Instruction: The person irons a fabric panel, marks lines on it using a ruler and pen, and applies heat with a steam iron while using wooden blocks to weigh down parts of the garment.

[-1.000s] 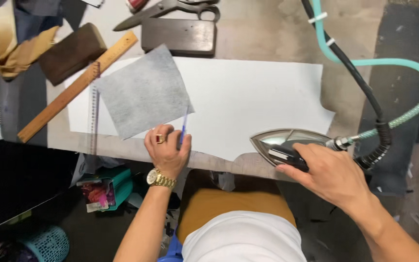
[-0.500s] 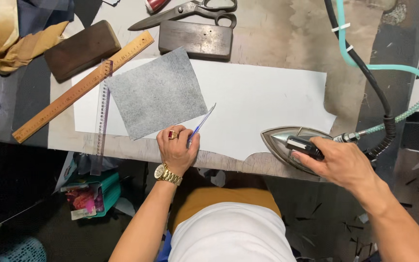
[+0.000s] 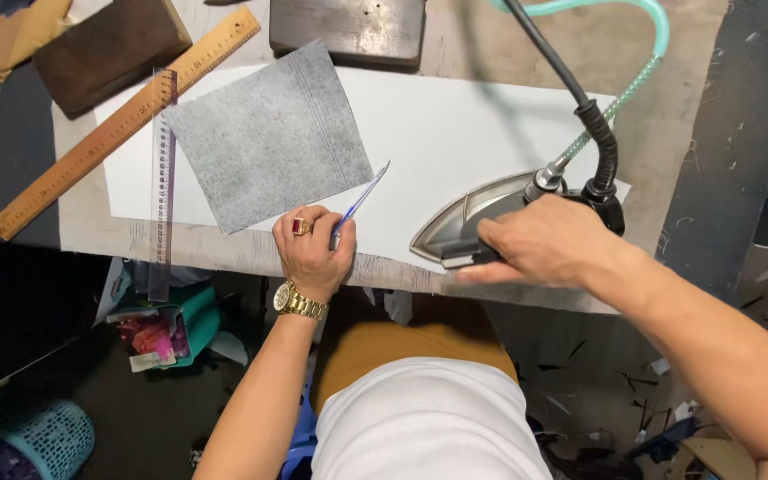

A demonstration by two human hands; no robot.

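Your left hand [image 3: 313, 253] pinches a blue pen [image 3: 359, 202] at the desk's [image 3: 91, 240] near edge; your right hand [image 3: 544, 244] fingers grip the steam iron's [image 3: 468, 218] handle

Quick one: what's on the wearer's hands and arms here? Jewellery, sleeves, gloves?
Both arms are bare to past the elbow, with no sleeves in view and no gloves. The left hand has a gold ring with a red stone on one finger and a gold metal-link watch at the wrist. The right hand shows no ring or watch.

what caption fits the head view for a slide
Left hand holds a pen by grey cloth; right hand grips an iron.
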